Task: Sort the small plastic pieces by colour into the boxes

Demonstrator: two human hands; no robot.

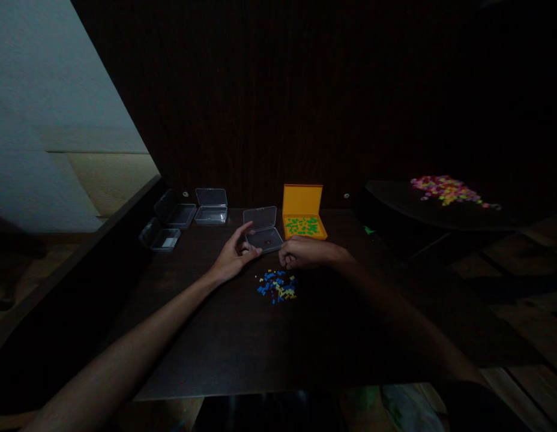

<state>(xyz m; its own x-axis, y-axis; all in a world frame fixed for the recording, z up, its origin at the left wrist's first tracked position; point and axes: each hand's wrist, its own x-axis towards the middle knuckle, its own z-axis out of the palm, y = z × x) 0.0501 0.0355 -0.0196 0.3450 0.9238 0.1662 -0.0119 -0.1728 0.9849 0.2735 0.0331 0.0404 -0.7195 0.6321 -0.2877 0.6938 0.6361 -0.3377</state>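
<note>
My left hand (236, 255) is at the left front corner of an open clear plastic box (263, 237). Its thumb lies along the front edge, the index finger points up beside the raised lid, and the other fingers curl at the box's side. A small dark bit lies in the box. My right hand (295, 252) is closed at the box's right front corner, fingertips down and hidden, so anything in them cannot be made out. Just in front of both hands lies a loose pile of small blue and yellow pieces (277, 287).
Behind my right hand stands an open yellow box (302, 200) holding green pieces (303, 225). Several open clear boxes (210, 214) stand at the back left. A heap of pink and yellow pieces (447, 189) lies on a dark surface at right. A raised side board (80, 276) edges the table's left.
</note>
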